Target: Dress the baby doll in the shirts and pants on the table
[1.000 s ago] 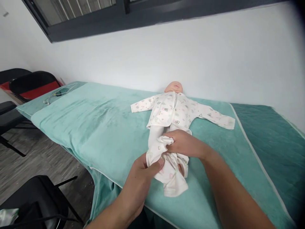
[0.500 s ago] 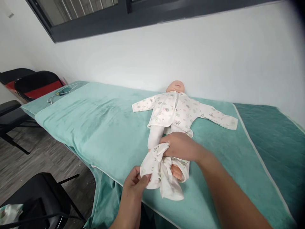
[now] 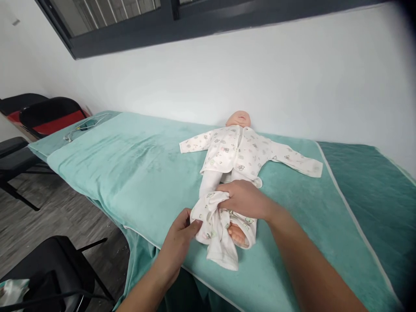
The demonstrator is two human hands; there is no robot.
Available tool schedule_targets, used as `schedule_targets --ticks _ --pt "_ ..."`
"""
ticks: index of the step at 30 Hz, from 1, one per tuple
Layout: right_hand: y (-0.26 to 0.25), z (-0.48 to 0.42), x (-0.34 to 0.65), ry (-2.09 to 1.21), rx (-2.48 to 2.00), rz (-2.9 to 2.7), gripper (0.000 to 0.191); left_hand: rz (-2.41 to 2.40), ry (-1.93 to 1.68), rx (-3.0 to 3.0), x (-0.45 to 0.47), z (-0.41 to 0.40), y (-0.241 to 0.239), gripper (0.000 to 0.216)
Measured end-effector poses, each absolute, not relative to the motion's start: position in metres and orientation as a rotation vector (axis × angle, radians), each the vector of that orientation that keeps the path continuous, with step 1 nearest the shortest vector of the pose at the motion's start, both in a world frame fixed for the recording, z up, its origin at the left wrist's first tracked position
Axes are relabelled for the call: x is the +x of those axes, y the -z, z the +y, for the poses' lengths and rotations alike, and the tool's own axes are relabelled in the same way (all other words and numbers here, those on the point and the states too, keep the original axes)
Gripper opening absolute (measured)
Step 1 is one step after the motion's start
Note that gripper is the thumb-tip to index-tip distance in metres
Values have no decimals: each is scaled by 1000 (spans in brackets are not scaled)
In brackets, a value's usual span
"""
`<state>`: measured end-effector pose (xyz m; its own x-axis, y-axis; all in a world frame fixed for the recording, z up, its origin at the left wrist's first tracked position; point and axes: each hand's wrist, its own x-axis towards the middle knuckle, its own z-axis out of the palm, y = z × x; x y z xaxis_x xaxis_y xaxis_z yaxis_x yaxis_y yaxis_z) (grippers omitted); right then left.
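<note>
There, on the teal towel (image 3: 136,173) spread over the table, a baby doll (image 3: 238,119) lay on its back with its head toward the white wall, dressed in a printed white top (image 3: 237,151) whose sleeves were stretched out to either side. The right hand (image 3: 245,199) was closed over the bunched waistband of the small printed trousers (image 3: 216,225) at the doll's lower body, fingers curled down into the cloth. The left hand (image 3: 180,234) pinched the same trousers at their near left edge, thumb on top, just beside the right hand with the gathered fabric between them. One bare doll foot (image 3: 237,236) showed through the cloth, and an empty trouser leg hung toward the table's front edge. Black chairs (image 3: 42,115) stood well apart at the far left, and another (image 3: 55,268) near the lower left corner.
</note>
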<state>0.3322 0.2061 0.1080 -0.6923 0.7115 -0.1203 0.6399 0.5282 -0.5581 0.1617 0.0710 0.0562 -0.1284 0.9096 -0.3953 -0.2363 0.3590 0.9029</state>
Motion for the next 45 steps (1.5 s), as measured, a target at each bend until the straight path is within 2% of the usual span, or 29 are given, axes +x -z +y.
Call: schedule_targets --ticks 7,20,26,31,36,40,45 --pt "-104 212 335 -979 -1124 -2553 21 1363 -1239 860 157 89 -43 23" --pt "-94 219 343 -1138 -982 -2384 30 1552 -1270 1263 146 132 -36 37" --pt "-98 220 345 -1199 -955 -2358 27 1483 -1298 1182 152 124 -42 40" --pt "-103 218 345 -1304 -952 -2343 28 1175 -1298 927 147 96 -38 28" --pt "-110 216 347 -1360 -967 -2417 26 1008 -1205 880 140 83 -38 63" --pt "-113 216 349 -1367 -978 -2520 24 1109 -1220 857 145 89 -42 76" --pt "-112 215 347 -1293 -998 -2567 22 1205 -1163 832 139 106 -39 52"
